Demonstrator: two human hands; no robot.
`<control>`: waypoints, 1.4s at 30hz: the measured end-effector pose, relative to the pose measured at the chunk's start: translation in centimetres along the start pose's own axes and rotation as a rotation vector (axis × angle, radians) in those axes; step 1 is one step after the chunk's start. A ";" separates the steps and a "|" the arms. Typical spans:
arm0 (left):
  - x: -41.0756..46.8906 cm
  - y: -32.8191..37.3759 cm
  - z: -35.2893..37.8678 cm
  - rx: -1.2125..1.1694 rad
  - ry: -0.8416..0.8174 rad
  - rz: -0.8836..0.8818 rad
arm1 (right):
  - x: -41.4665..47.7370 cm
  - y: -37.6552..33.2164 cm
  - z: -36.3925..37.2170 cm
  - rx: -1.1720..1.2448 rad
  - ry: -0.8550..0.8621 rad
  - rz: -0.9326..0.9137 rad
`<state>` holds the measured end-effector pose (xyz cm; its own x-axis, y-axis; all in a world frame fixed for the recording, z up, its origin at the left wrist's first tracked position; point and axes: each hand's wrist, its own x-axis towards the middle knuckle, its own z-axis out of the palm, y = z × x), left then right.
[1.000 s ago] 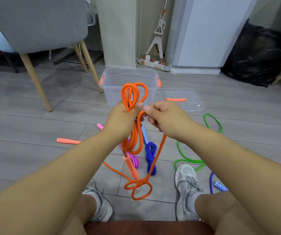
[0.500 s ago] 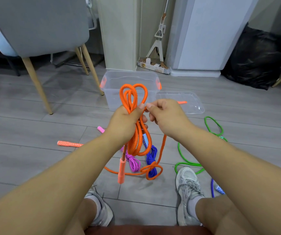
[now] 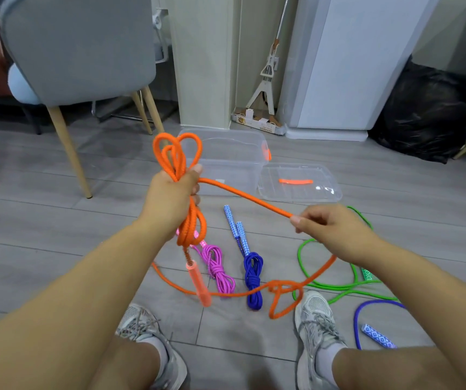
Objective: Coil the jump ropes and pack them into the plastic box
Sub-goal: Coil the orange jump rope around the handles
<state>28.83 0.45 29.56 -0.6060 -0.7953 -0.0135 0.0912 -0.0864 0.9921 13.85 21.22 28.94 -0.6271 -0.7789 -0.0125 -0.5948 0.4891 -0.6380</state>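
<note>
My left hand (image 3: pixel 172 199) grips several loops of the orange jump rope (image 3: pixel 176 157), which stick up above the fist and hang below it with a pink-orange handle (image 3: pixel 199 285) dangling. A taut strand (image 3: pixel 245 197) runs from that fist to my right hand (image 3: pixel 333 230), which pinches it out to the right. The rest of the orange rope trails in a tangle on the floor (image 3: pixel 285 295). The clear plastic box (image 3: pixel 234 161) stands open just beyond my left hand, its lid (image 3: pixel 299 182) lying beside it on the right.
On the floor lie a coiled pink rope (image 3: pixel 219 270), a coiled blue rope (image 3: pixel 253 277) with patterned handles, a loose green rope (image 3: pixel 327 287) and another blue rope (image 3: pixel 372 313) by my right shoe. A grey chair (image 3: pixel 79 49) stands at left; a black bag (image 3: pixel 429 114) at right.
My right hand has pulled away from the left, down and to the right, drawing a strand of orange rope taut. The floor tangle has slid rightwards.
</note>
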 end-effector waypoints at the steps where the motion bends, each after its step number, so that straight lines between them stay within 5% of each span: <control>1: 0.2 0.1 -0.4 -0.012 0.015 0.005 | -0.2 0.7 -0.2 -0.038 -0.005 0.005; 21: -0.9 -1.1 2.5 0.114 -0.064 0.017 | 1.5 -5.7 3.1 0.415 0.252 -0.118; 42: -2.1 -0.4 3.7 0.125 -0.012 0.102 | 1.3 -7.4 3.8 0.091 0.071 -0.208</control>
<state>27.14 4.33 29.60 -0.6081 -0.7888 0.0891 0.0545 0.0705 0.9960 19.36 15.09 30.68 -0.5317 -0.8278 0.1789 -0.6689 0.2808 -0.6883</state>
